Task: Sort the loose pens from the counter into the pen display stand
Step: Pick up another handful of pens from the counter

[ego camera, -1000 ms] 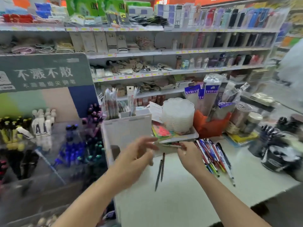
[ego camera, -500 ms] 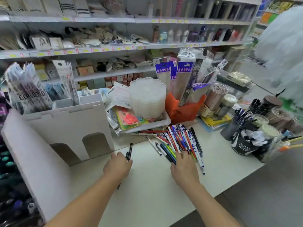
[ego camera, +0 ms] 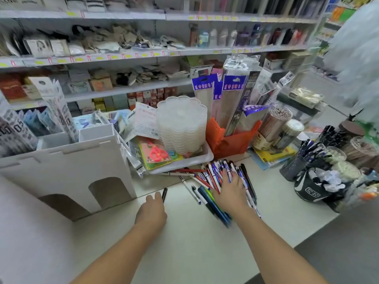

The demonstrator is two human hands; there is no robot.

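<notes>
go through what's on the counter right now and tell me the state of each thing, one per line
Left hand: resting on the black pen, fingers curled over it.
Black pen: flat on the counter, its tip showing past the fingers.
Right hand: spread flat on the pen pile.
Pen pile: loose, fanned out, unsorted.
White tray: full of packets and stacked clear lids.
Orange holder: upright, stuffed with long packets.

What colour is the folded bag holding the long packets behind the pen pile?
Orange bag, seen best in the head view, the only one.
</notes>
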